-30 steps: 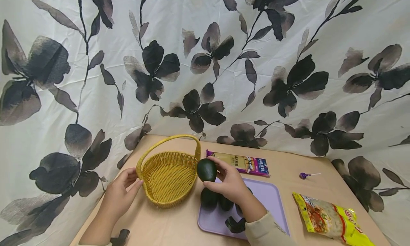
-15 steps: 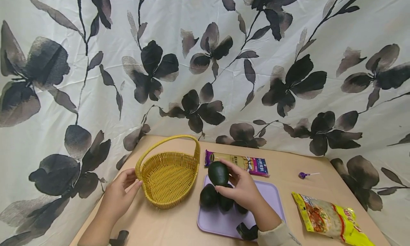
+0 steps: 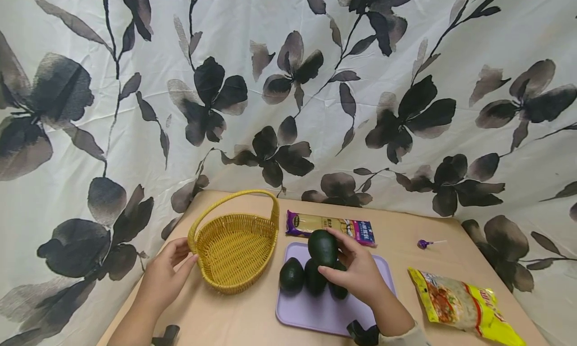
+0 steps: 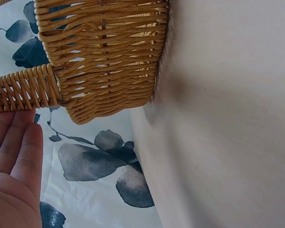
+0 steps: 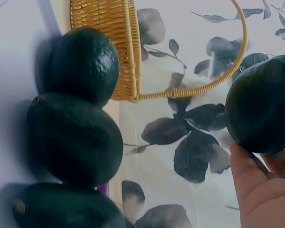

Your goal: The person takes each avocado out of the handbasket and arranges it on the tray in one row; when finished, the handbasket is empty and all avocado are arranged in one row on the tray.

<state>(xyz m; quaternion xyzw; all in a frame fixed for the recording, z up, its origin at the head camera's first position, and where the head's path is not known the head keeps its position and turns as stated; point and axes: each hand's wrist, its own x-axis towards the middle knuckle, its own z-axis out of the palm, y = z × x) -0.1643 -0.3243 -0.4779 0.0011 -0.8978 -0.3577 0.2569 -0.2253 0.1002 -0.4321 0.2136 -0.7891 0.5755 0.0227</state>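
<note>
My right hand [image 3: 360,273] grips a dark green avocado [image 3: 322,249] between thumb and fingers, above the lilac tray [image 3: 315,313]. On that tray lie three more avocados, the left one [image 3: 291,276] in plain sight and the right one partly covered by the hand. To the left, a yellow wicker basket [image 3: 236,251] with an arched handle stands with nothing inside. My left hand [image 3: 164,271] holds it at the handle's left base. In the left wrist view the fingers [image 4: 20,147] reach up to the handle [image 4: 26,90], their tips partly hidden; the thumb is out of sight there.
Behind the tray lies a purple-ended pasta packet [image 3: 331,227]. At the right are a purple lollipop [image 3: 422,244] and a yellow food bag [image 3: 464,303]. A floral cloth [image 3: 342,110] hangs along the table's back edge.
My right hand has carried the avocado rightward, away from the basket's rim to over the tray. The left hand keeps its place at the basket, which stays put.
</note>
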